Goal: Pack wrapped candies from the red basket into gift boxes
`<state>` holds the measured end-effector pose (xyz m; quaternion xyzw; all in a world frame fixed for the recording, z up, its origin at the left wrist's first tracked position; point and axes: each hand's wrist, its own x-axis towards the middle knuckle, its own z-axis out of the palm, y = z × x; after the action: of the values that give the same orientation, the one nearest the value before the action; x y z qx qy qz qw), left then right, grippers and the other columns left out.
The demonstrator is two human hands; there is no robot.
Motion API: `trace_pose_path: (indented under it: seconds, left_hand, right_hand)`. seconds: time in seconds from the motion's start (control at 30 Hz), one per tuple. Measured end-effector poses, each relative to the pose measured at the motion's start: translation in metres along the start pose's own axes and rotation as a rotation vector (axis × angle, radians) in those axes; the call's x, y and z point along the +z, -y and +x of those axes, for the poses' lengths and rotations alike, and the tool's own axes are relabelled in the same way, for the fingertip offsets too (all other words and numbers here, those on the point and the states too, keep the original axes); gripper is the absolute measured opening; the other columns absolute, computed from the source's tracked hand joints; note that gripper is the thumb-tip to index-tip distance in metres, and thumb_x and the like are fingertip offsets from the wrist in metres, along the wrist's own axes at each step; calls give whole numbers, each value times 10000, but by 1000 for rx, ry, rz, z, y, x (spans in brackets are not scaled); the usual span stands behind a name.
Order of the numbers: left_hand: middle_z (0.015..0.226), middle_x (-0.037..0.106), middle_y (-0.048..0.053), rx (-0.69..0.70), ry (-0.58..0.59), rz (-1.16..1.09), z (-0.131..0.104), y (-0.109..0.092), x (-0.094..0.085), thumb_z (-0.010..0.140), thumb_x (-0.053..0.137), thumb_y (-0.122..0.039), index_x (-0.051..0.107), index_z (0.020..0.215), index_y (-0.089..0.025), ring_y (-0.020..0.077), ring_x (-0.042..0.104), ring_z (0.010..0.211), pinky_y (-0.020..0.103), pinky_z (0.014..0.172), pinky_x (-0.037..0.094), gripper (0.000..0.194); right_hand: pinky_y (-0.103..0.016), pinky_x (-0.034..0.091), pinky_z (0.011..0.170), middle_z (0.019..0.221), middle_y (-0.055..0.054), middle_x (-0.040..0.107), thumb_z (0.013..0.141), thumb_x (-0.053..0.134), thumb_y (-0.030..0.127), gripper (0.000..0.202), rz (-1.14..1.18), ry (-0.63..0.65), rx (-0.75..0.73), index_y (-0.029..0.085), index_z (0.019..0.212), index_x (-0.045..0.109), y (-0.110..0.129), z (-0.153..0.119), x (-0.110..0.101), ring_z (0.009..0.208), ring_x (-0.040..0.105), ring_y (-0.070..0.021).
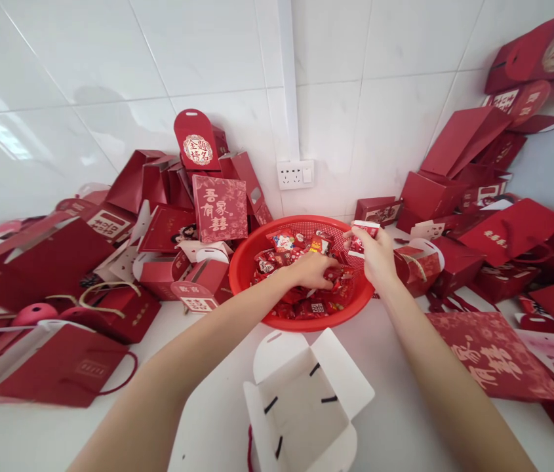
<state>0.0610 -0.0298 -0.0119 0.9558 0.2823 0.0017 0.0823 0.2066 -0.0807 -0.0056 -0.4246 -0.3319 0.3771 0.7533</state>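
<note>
A round red plastic basket (301, 324) stands against the wall, filled with small red wrapped packets (284, 241). My left hand (316, 270) reaches down into it, fingers curled among the packets; its fingertips are partly hidden there. Over the basket's right rim, my right hand (377, 252) is closed on a small red and white packet (365, 229). In front of the basket lies an open white box (306, 410) with its flaps spread. Its inside shows short black strips and no packets.
Red gift boxes and bags are heaped on the left (65, 308) and the right (507, 229). A square red box (220, 208) stands behind the basket's left side. A white socket (296, 175) is on the tiled wall. White table surface (208, 393) shows around the open box.
</note>
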Motion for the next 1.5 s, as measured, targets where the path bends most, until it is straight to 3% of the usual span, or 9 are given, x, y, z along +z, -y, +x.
trace_pose_path:
  seconds: [0.1,0.23,0.6,0.93,1.1,1.17,1.27,1.33,1.5]
  left_hand:
    - [923,759,65,-102,-51,32,-2,6,-5,797,667,-297,759,997,-199,249,702,872,296,757,485,241]
    - [902,751,94,-258,-150,56,-5,15,-13,821,636,-315,751,897,-186,288,702,912,339,803,496,189]
    - [1156,755,88,-562,-283,-49,-8,34,-18,792,653,-253,743,1132,-202,277,686,1098,321,908,527,356]
    - [1170,731,145,-525,-392,-162,-8,42,-14,778,698,-223,674,1225,-139,300,672,1110,401,983,524,456]
    - [1112,761,74,-374,-434,-268,-10,35,-25,820,637,-178,719,1139,-148,196,704,1001,290,936,535,331]
    - [1018,782,43,-205,-335,-400,-16,28,-30,808,630,-179,756,1040,-147,173,713,928,256,876,544,267]
    - [850,791,35,17,40,-569,-31,19,-33,764,605,-144,790,908,-136,169,723,791,234,752,550,235]
    - [844,798,28,35,244,-531,-41,16,-29,732,608,-121,804,888,-155,169,732,788,217,735,542,253]
    - [1153,779,29,-27,196,-294,-51,26,-15,692,629,-82,722,1244,-207,192,725,998,216,866,522,574]
  right_hand:
    - [-245,481,535,664,27,692,634,761,324,261,-16,17,-6,218,813,605,-1,0,-1,564,602,-130]
    - [-248,487,544,647,29,687,638,747,311,234,-22,15,-19,219,795,600,-1,0,-1,559,599,-128]
    - [-256,493,545,650,28,685,639,744,309,240,-21,39,-9,221,795,585,-1,0,-2,559,598,-130]
    - [-250,505,535,633,45,657,671,767,404,273,-19,35,-9,232,790,591,-1,1,-1,536,592,-121]
    - [-249,504,521,632,39,675,664,780,408,280,-24,13,-3,229,784,601,-1,0,1,533,592,-123]
    - [-246,504,522,625,43,671,661,780,398,272,-24,17,-2,229,771,598,0,0,1,535,591,-122]
    - [-254,514,535,633,44,668,665,784,396,278,-39,27,-10,228,775,593,-1,0,1,542,594,-126]
    - [-263,516,539,643,38,671,674,783,397,280,-53,27,-15,228,791,594,-1,1,0,544,594,-131]
    - [-266,492,508,643,35,663,670,768,374,259,-58,32,13,232,813,605,-1,1,1,545,591,-143]
